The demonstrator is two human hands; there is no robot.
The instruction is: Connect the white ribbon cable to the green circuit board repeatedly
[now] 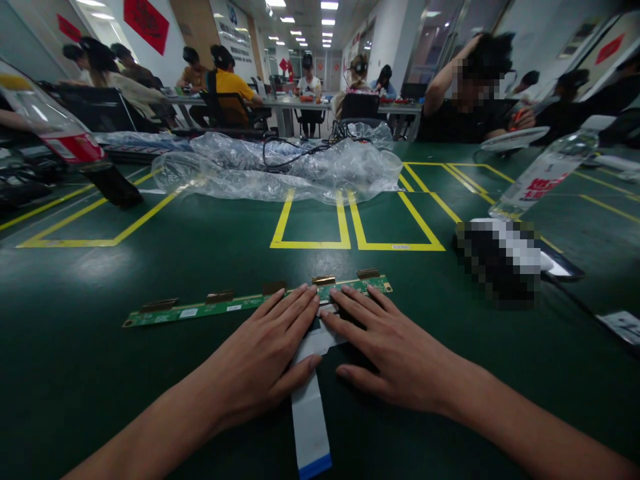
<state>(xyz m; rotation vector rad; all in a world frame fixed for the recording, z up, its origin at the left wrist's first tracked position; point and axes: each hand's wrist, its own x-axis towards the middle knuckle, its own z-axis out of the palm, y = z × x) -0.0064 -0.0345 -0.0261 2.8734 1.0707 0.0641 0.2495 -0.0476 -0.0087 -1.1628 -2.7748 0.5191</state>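
Note:
A long, narrow green circuit board (200, 311) lies slightly slanted on the dark green table, with several brown flexible tabs along its far edge. My left hand (273, 350) rests flat, fingers stretched out, its fingertips on the middle of the board. Beside it, my right hand (390, 343) lies flat with fingers spread, fingertips touching the board's right part. Between and under the hands runs a white flat ribbon cable (309, 407), which bends near the board and ends in a blue tip toward me. Its joint with the board is partly hidden by my fingers.
Clear plastic bags (290, 167) with black cables lie across the back. A cola bottle (75, 147) leans at the left; a clear bottle (545, 170) stands tilted right, behind a blurred black-and-white object (500, 260). Yellow tape (310, 245) marks the table. A person in black (470, 100) sits opposite.

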